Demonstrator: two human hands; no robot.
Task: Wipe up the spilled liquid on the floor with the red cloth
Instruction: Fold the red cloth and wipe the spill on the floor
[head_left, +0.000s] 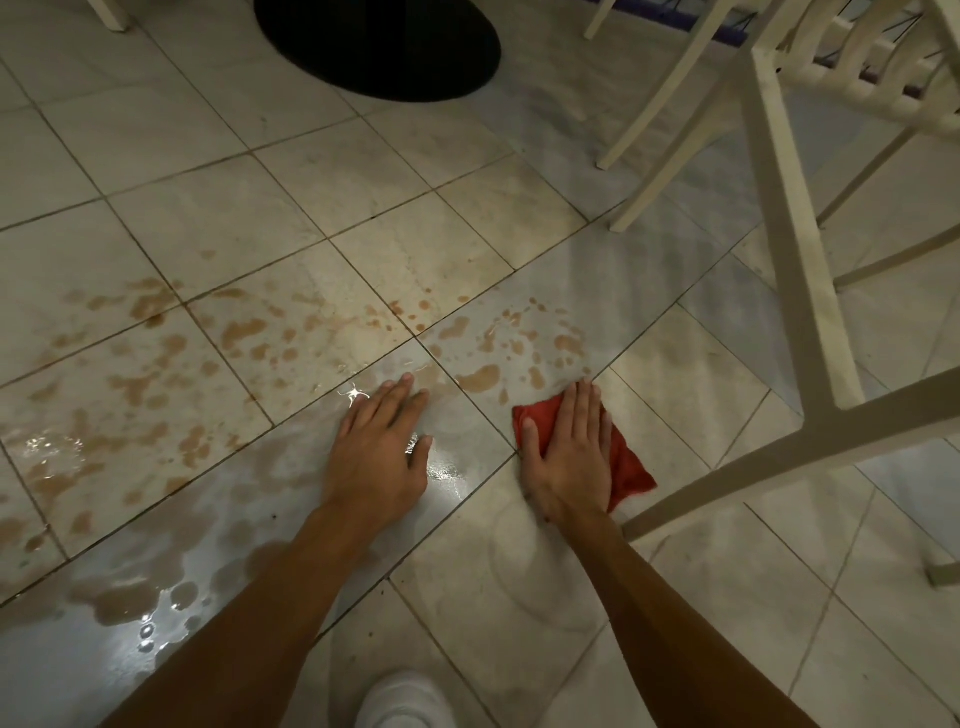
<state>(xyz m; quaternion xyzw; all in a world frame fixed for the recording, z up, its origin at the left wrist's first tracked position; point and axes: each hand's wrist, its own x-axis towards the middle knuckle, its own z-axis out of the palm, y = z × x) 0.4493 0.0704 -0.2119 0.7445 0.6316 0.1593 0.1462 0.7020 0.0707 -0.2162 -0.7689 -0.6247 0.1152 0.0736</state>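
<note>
- Cloth (626, 457), red, lower right of centre, pinned flat under right hand (569, 452), fingers spread.
- Left hand (382, 452) flat on wet tile, holding nothing.
- Spill (249, 338) spreads left and above; left hand nearer it.

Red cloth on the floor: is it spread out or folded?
Folded, it seems: the red cloth lies as a compact pad, mostly covered by the flat right hand pressing on it.
</note>
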